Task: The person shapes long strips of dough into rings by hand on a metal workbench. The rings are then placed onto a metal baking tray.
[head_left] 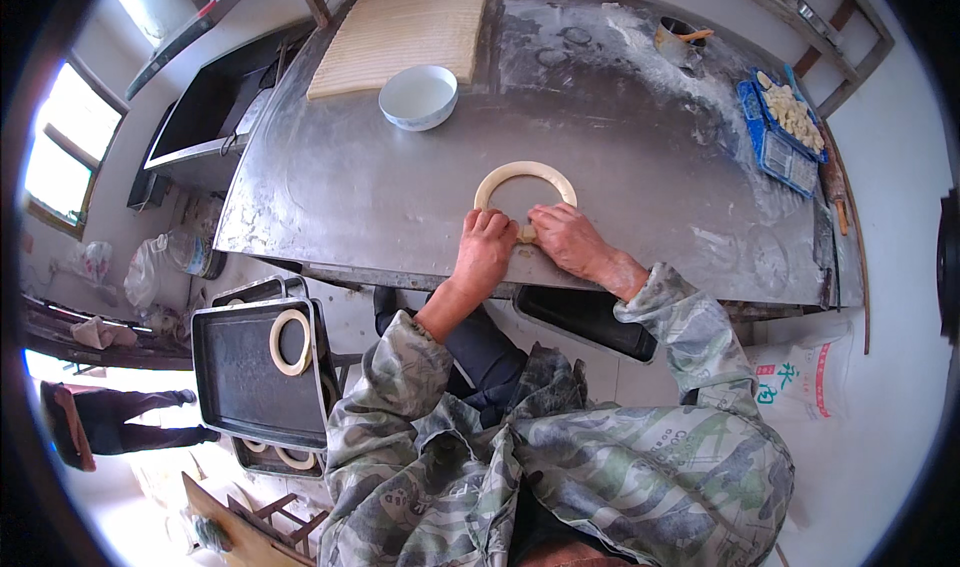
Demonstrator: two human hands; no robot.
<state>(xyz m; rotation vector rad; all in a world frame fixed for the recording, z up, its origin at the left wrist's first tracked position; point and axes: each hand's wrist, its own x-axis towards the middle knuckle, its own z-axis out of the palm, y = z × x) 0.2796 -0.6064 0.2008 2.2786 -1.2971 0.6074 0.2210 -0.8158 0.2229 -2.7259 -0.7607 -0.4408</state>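
Observation:
A pale dough ring [552, 173] lies on the metal table near its front edge, its two ends meeting between my hands. My left hand [485, 252] is closed on the left end, fingers curled down over the dough. From the other side my right hand [573, 242] grips the right end, the fingertips pinched at the join. A bit of dough [527, 234] shows between the fingertips. How far the ends overlap is hidden by the fingers.
A white bowl [418, 98] stands by a ridged dough sheet [400, 32]. Flour, a metal pot [674, 39], a blue scale [787, 163] with dough pieces [792, 115], and a rolling pin [833, 179] lie to the right. Stacked black trays [230, 367] hold dough rings at left; a person [110, 422] stands beyond.

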